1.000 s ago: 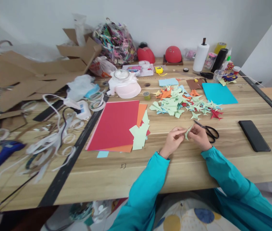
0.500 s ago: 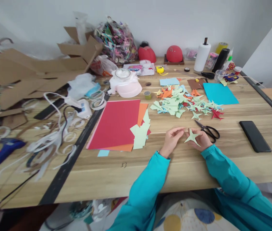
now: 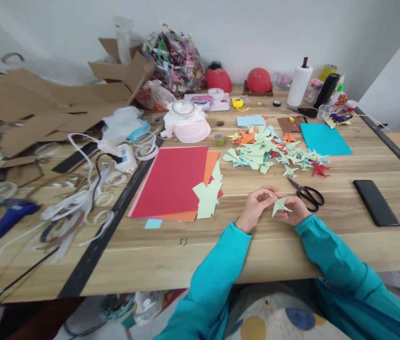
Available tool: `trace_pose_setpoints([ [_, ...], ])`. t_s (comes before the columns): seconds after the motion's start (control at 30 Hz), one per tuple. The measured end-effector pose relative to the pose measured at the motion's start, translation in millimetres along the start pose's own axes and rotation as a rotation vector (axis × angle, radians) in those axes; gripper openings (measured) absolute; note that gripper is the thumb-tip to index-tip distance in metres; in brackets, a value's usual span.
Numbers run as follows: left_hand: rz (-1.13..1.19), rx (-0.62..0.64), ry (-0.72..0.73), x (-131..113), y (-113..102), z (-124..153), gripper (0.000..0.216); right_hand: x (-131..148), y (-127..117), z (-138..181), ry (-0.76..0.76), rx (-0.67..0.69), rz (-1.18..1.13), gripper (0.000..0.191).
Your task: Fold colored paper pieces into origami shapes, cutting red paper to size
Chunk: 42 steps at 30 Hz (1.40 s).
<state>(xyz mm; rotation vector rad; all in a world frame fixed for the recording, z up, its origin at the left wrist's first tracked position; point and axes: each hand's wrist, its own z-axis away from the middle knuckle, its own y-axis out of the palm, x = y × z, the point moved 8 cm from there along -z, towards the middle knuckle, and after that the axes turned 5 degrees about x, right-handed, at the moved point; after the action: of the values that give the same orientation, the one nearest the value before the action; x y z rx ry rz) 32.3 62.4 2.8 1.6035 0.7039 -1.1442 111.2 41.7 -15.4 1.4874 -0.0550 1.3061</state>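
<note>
Both my hands rest on the wooden table [image 3: 292,245] near its front edge, with teal sleeves behind them. My left hand [image 3: 256,208] and my right hand [image 3: 294,210] pinch a small pale green folded paper star [image 3: 279,205] between their fingertips. Black scissors [image 3: 306,192] lie just beyond my right hand. A pile of folded paper shapes [image 3: 267,153], mostly green with some orange, blue and red ones, lies farther back.
Red and orange paper sheets [image 3: 171,182] with pale green offcuts [image 3: 207,196] lie to the left. A blue sheet [image 3: 323,138] and a black phone [image 3: 376,202] are on the right. Cardboard [image 3: 44,104], tape rolls, a glue gun [image 3: 4,219] and a paper towel roll [image 3: 299,85] crowd the back and left.
The green paper piece went from folded narrow between my fingers to a flat star in my right hand. Now both hands pinch it again.
</note>
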Motion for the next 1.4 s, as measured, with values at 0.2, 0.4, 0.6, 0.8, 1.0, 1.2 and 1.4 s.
trace_pose_setpoints([
  [0.2,0.069,0.033,-0.044,2.6,1.0,-0.6,0.017,-3.1,-1.6,-0.1,-0.007,0.035,-0.059,0.019],
  [0.4,0.224,0.071,-0.061,2.6,4.7,0.1,0.010,-6.1,-2.8,-0.8,-0.019,0.109,-0.133,0.024],
  [0.6,0.226,0.063,-0.046,2.2,4.3,1.1,0.010,-9.5,-3.9,-1.2,-0.005,0.162,-0.187,0.020],
  [0.8,0.259,0.094,-0.027,2.1,4.0,0.1,0.014,-11.7,-1.6,-1.3,0.017,0.179,-0.221,0.020],
  [1.0,0.233,0.118,-0.030,2.4,4.1,-0.5,0.014,-10.4,1.2,-0.8,0.020,0.179,-0.244,0.018],
  [1.2,0.243,0.184,-0.021,-5.3,9.6,2.2,0.017,-10.3,8.3,0.3,0.032,0.219,-0.243,0.015],
  [1.4,0.274,0.244,0.000,-7.9,15.7,5.4,0.016,-19.0,12.7,-0.9,0.075,0.305,-0.245,0.014],
])
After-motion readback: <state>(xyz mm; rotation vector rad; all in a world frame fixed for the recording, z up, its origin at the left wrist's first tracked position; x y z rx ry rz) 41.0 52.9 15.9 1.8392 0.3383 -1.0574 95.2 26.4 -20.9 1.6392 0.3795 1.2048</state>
